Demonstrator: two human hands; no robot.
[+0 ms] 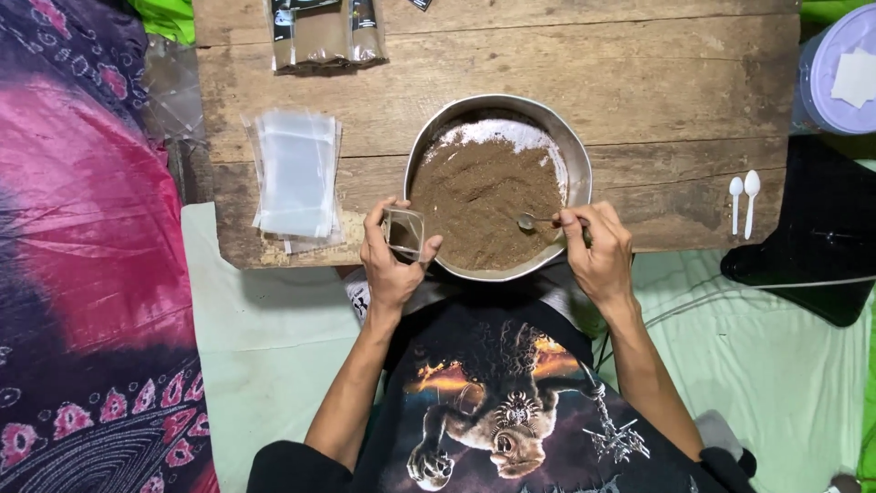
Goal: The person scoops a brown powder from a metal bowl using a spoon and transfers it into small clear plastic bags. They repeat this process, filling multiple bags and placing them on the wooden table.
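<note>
Brown powder (479,205), edged with white, is filling the metal bowl (575,155) on the wooden board (639,82). With our right hand (598,256) we are pinching a small spoon (538,220), its long axis running leftward from the fingers, bowl-end resting on the powder. Our left hand (392,260) is gripping a small clear bag (403,231) at the bowl's near-left rim, so the spoon tip is lying just right of the bag. Beyond the left hand, a stack of clear bags (297,173) is waiting; two white spoons (744,196) are lying right of the right hand.
</note>
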